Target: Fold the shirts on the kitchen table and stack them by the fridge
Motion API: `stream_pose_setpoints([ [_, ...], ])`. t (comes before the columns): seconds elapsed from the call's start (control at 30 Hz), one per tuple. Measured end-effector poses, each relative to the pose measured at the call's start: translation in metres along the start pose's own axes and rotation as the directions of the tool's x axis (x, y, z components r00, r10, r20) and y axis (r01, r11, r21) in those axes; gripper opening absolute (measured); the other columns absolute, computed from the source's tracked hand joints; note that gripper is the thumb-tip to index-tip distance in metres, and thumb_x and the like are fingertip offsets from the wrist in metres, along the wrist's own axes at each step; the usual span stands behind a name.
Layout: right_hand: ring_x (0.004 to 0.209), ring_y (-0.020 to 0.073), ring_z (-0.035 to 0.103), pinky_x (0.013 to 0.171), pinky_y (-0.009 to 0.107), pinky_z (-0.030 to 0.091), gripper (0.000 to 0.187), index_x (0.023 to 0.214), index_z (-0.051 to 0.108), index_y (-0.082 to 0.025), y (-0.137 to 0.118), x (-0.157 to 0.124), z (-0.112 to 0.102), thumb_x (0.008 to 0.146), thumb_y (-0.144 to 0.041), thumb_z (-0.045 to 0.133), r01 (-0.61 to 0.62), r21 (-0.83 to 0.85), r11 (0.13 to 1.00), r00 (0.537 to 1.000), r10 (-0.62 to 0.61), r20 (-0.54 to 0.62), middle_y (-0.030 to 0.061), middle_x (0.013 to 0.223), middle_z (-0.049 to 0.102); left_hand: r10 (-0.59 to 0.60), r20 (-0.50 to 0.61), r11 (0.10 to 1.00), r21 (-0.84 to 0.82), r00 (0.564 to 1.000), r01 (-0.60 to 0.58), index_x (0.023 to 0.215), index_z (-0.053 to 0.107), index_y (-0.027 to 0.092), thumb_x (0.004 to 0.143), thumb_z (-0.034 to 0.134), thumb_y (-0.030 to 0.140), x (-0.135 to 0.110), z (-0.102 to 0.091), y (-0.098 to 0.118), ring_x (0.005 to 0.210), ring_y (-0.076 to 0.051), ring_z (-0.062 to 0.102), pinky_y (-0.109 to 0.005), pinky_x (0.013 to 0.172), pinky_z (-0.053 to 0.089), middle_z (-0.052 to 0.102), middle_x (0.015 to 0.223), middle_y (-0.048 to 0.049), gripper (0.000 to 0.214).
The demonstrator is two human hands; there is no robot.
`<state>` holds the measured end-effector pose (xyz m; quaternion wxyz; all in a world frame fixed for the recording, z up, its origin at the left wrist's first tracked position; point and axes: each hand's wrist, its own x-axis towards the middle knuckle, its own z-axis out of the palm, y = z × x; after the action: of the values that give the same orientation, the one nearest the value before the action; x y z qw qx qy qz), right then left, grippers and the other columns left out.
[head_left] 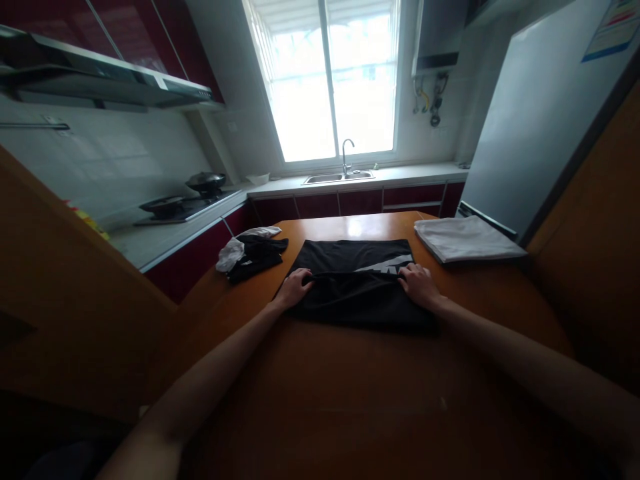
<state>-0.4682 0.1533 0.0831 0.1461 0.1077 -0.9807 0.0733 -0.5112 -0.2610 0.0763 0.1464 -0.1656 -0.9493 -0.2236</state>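
A black T-shirt (pixel 360 303) with a pale grey print lies partly folded on the wooden table (pixel 345 400). Its near part is turned up over the rest, making an edge that runs between both hands. At the left end of that edge, my left hand (pixel 294 288) is closed on the cloth. My right hand (pixel 420 285) grips the same edge at its right end, beside the grey print. Both hands rest low, close to the tabletop. Fingertips are partly hidden in the fabric.
Crumpled black and white clothes (pixel 255 252) lie on the table's left side. A folded white cloth stack (pixel 467 239) lies at the right, near the fridge (pixel 530 120). Beyond the table are a counter with a sink (pixel 325 179) and a stove with pans (pixel 167 207).
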Motion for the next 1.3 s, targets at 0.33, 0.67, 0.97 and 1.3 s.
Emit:
stream_pose_setpoints([
  [0.33, 0.109, 0.0265, 0.059, 0.098, 0.039, 0.036, 0.022, 0.114, 0.062, -0.014, 0.013, 0.088, -0.028, 0.097, -0.021, 0.049, -0.115, 0.025, 0.993, 0.992, 0.116, -0.044, 0.0153, 0.112, 0.069, -0.110, -0.125, 0.993, -0.048, 0.986, 0.104, 0.101, 0.062, 0.021, 0.085, 0.056, 0.017, 0.086, -0.009, 0.028, 0.102, -0.027, 0.069, -0.039, 0.092, 0.051, 0.073, 0.099, -0.0087, 0.017],
  [0.67, 0.100, 0.0246, 0.062, 0.094, 0.037, 0.044, 0.016, 0.097, 0.069, -0.022, -0.007, -0.013, -0.122, 0.084, -0.021, 0.060, 0.420, 0.307, 0.854, 0.907, -0.388, -0.162, 0.0062, 0.100, 0.071, 0.217, 0.077, 0.905, -0.389, 0.973, -0.171, 0.124, 0.060, 0.019, 0.078, 0.064, 0.024, -0.009, -0.110, 0.043, 0.097, -0.022, 0.068, -0.034, 0.089, 0.054, 0.072, 0.102, -0.0036, 0.046],
  [0.97, 0.084, 0.0178, 0.066, 0.075, 0.027, 0.047, 0.015, 0.096, 0.073, -0.024, -0.045, -0.143, -0.148, 0.083, -0.022, 0.067, 0.339, 0.613, 0.714, 0.658, -0.646, 0.388, 0.0019, 0.097, 0.072, 0.188, 0.337, 0.926, -0.375, 0.923, -0.051, 0.126, 0.066, 0.025, 0.084, 0.073, 0.034, -0.159, -0.125, 0.037, 0.108, -0.027, 0.068, -0.040, 0.100, 0.052, 0.073, 0.114, -0.0080, 0.043],
  [1.3, 0.078, 0.0172, 0.063, 0.067, 0.027, 0.042, 0.023, 0.097, 0.067, -0.020, -0.085, -0.125, -0.087, 0.095, -0.040, 0.056, 0.145, 0.390, 0.909, 0.968, -0.212, 0.135, 0.0056, 0.097, 0.067, 0.030, 0.213, 0.946, -0.321, 0.977, 0.042, 0.106, 0.071, 0.020, 0.091, 0.063, 0.049, -0.156, -0.127, 0.066, 0.090, -0.023, 0.070, -0.035, 0.082, 0.057, 0.074, 0.100, -0.0062, 0.034],
])
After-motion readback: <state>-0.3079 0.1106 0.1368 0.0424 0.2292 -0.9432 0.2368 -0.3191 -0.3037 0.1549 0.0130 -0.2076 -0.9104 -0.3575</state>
